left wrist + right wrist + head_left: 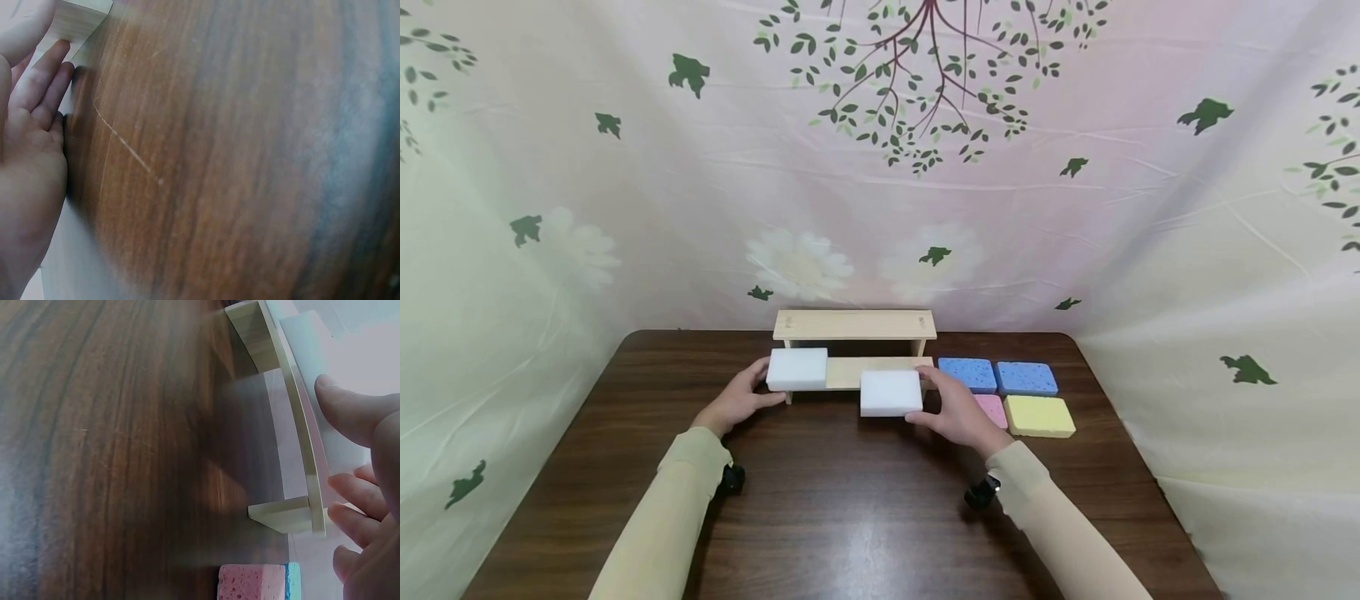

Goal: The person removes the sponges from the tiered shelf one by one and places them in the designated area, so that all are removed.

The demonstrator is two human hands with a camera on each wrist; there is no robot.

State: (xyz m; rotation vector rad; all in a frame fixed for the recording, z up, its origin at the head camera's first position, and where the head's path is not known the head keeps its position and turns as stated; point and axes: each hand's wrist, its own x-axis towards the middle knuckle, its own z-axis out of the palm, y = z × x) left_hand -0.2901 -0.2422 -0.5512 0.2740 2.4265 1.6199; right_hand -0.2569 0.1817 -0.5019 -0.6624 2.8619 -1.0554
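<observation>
A white sponge block [797,369] is at the left end of the low wooden shelf's front step [844,373]. My left hand [741,398] holds it at its left side, thumb by the front edge. That block is mostly out of sight in the left wrist view, where the left hand [28,144] is beside a pale wooden end. My right hand [957,408] grips a second white sponge block [891,393] by its right side, in front of the step's right half. The right wrist view shows this block [315,369] above the wooden board [300,419], thumb against it.
Two blue sponges [967,375] lie right of the shelf, with a pink sponge [992,408] and a yellow sponge [1040,416] nearer me. The shelf's raised back board [854,324] stands near the patterned cloth [850,192] behind the dark wooden table [850,517].
</observation>
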